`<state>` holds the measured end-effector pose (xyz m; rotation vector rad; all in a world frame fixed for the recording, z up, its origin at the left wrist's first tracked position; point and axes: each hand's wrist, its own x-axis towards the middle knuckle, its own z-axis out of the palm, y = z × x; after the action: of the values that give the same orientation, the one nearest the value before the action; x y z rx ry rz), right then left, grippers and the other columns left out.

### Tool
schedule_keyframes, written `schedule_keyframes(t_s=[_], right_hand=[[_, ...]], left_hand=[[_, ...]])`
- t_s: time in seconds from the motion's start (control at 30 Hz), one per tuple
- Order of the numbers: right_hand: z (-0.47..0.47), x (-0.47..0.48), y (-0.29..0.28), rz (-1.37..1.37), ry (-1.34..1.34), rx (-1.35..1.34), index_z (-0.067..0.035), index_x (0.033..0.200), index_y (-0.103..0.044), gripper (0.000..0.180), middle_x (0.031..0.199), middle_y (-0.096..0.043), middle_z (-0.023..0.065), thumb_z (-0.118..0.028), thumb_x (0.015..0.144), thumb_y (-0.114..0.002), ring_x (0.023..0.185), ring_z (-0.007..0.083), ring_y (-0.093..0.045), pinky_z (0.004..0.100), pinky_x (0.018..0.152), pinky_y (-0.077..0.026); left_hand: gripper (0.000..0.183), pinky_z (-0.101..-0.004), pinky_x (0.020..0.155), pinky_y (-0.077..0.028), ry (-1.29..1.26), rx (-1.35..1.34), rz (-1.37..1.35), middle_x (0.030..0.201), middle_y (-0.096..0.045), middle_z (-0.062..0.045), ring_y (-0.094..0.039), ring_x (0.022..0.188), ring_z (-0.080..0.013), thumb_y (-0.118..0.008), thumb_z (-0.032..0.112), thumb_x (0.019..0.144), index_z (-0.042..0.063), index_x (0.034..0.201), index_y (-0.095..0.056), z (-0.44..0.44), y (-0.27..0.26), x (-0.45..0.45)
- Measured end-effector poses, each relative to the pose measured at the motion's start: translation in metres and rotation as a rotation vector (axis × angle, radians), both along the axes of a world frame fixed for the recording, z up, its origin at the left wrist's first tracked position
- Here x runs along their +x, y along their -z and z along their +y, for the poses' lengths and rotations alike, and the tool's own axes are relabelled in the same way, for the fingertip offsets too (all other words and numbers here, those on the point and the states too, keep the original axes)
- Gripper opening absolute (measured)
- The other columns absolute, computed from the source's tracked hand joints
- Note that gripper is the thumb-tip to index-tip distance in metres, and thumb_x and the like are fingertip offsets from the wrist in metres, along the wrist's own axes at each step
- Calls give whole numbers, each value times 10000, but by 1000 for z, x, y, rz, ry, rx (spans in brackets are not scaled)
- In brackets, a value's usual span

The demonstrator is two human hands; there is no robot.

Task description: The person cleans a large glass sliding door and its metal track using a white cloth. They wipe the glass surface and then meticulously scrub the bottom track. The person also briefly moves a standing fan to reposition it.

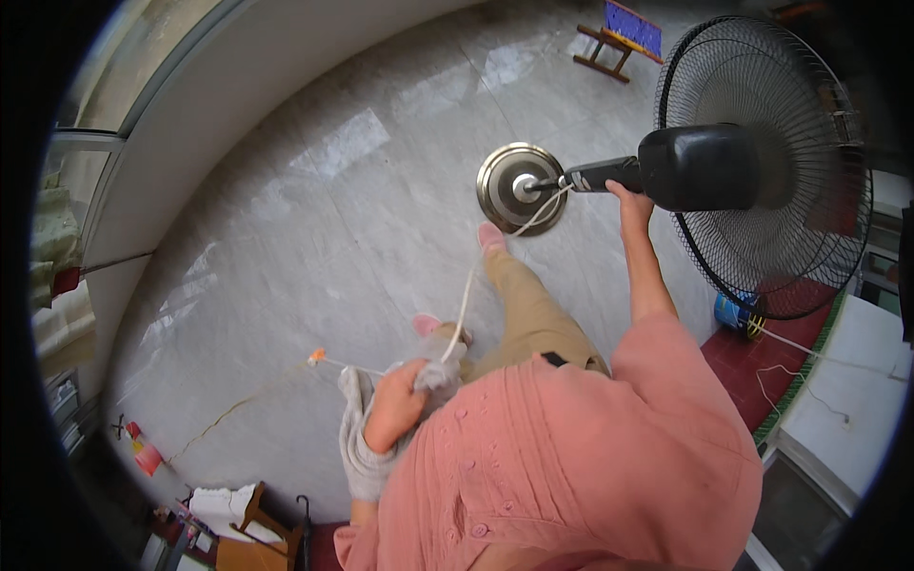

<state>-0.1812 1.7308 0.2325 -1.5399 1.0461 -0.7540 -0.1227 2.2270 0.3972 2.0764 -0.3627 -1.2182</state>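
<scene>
My right hand grips the black neck of a pedestal fan, just below its motor housing. The fan's wire grille is at the right, and its round metal-rimmed base rests on the floor near my pink shoe. In front of my waist, my left hand is closed on a grey cloth, part of which drapes over the wrist. A white power cord runs from the fan into the bunched cloth. Beyond the cloth, a thin cord leads to an orange-and-white connector.
Grey tiles cover the floor. A small wooden stool lies at the top. A blue container and a white counter are at right. A wooden chair stands lower left. A yellowish cord crosses the floor; windows line the left.
</scene>
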Motion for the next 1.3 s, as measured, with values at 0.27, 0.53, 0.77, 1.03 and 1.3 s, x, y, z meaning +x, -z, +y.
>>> schedule_keyframes(t_s=[0.27, 0.53, 0.77, 1.03, 1.3], right_hand=[[-64, -8, 17, 12, -6, 122, 12, 1124, -618, 480, 1114, -670, 63, 18, 696, -836, 1018, 180, -637, 314, 941, -494], [-52, 29, 43, -58, 99, 85, 65, 1177, -642, 558, 1157, -670, 103, 0, 668, -862, 1023, 223, -633, 332, 954, -495], [-104, 23, 26, -93, -32, 19, 73, 1100, -695, 444, 1137, -695, 137, -40, 707, -867, 939, 235, -663, 379, 916, -556], [-105, 6, -5, 65, -175, -166, 69, 1105, -672, 430, 1143, -686, 135, -46, 734, -858, 953, 228, -641, 368, 897, -540], [-157, -7, 34, -76, -294, -105, 75, 1073, -683, 402, 1128, -690, 145, -40, 727, -852, 926, 232, -646, 369, 871, -549]], left_hand=[[257, -450, 797, -511, -32, 140, -123, 991, -694, -215, -648, 962, -431, -564, 52, 824, 71, 1052, -680, -63, 50, 40], [371, -440, 737, -530, -49, -148, -76, 923, -710, -203, -676, 846, -399, -538, -1, 751, 35, 1092, -680, -76, 56, 20], [361, -427, 833, -541, -127, -478, -152, 1016, -732, -173, -691, 918, -366, -603, 87, 741, 63, 1085, -713, -152, 25, -29], [328, -430, 768, -525, -41, -693, -16, 975, -740, -139, -696, 887, -333, -679, 221, 775, 116, 1083, -722, -274, -21, -73], [245, -485, 728, -532, 240, -556, -141, 895, -724, -189, -688, 817, -392, -648, 201, 798, 61, 992, -700, -359, -46, -98]])
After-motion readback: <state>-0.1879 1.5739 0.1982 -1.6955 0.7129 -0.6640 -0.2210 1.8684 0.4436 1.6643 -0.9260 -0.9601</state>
